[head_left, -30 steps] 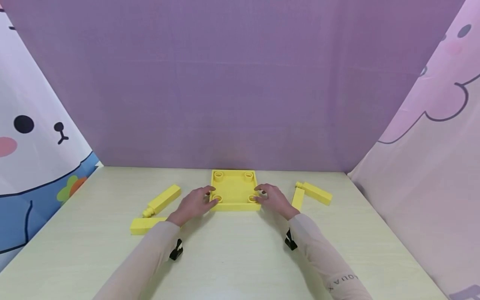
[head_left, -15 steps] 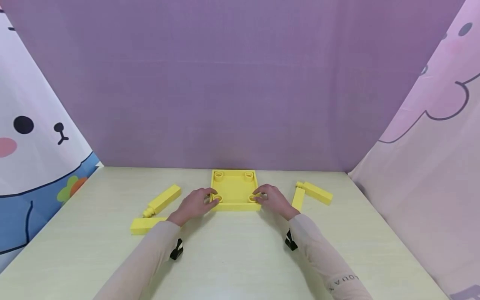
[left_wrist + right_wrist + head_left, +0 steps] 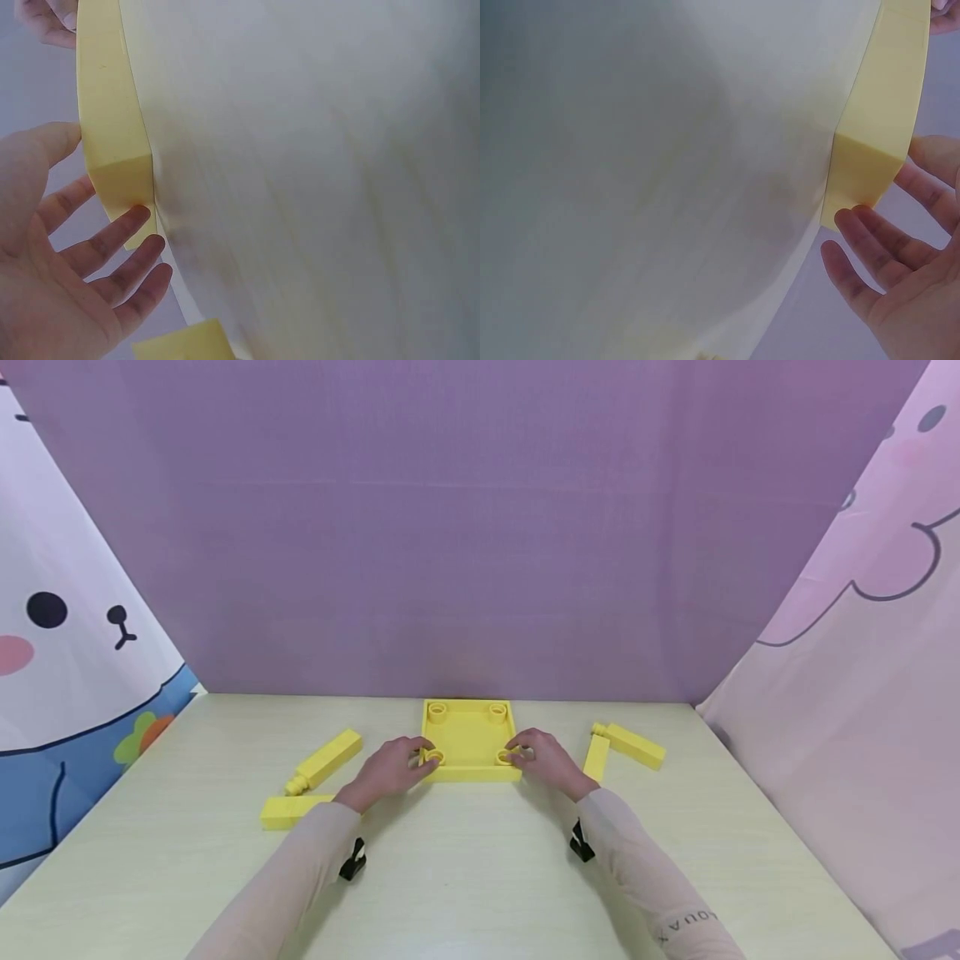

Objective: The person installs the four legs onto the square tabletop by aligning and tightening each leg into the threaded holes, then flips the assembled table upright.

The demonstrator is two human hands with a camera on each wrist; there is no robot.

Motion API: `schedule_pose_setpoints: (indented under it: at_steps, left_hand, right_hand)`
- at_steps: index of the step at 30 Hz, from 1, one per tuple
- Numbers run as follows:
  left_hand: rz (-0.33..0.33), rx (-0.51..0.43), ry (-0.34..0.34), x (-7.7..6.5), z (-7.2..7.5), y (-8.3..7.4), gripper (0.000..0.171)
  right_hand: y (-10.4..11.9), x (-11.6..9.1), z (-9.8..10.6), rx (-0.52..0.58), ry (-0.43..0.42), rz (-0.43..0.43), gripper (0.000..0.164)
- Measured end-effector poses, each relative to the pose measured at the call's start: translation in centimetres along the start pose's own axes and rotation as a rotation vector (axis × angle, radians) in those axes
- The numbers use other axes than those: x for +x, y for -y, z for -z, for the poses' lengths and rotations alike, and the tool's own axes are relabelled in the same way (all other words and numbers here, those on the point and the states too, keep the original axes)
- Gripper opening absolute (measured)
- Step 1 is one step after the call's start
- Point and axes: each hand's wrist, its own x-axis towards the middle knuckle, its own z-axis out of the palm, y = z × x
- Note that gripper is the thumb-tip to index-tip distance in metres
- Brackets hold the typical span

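Note:
A yellow square tabletop [image 3: 471, 732] lies on the table against the back wall, its raised rim and round corner sockets facing up. My left hand [image 3: 386, 768] holds its near left corner between thumb and index finger; in the left wrist view the other fingers of that hand [image 3: 67, 277] are spread along the tabletop's side [image 3: 112, 90]. At the near right corner my right hand [image 3: 553, 763] grips in the same way. The right wrist view shows fingertips of this hand [image 3: 922, 292] against the side of the tabletop [image 3: 881, 90].
Left of the tabletop lies a yellow leg with a ridged end [image 3: 324, 763]; a second yellow leg [image 3: 294, 812] is partly hidden by the left sleeve. On the right, two more legs lie nearly touching, one angled [image 3: 634, 747], one nearer [image 3: 597, 757]. A purple backdrop [image 3: 465, 527] rises behind.
The index fingers of both hands have shifted slightly inward over the tabletop's rim. The tabletop and the loose legs stay where they were.

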Motion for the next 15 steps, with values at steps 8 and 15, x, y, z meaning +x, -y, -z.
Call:
schedule_pose_setpoints:
  at_steps: [8, 15]
  left_hand:
    - [-0.013, -0.016, 0.011, -0.13, 0.08, -0.03, 0.033]
    - [0.005, -0.013, 0.033, -0.36, 0.10, -0.04, 0.033]
  right_hand:
    - [0.38, -0.29, 0.10, 0.009, 0.004, -0.025, 0.014]
    - [0.44, -0.85, 0.27, 0.007, 0.016, 0.006, 0.016]
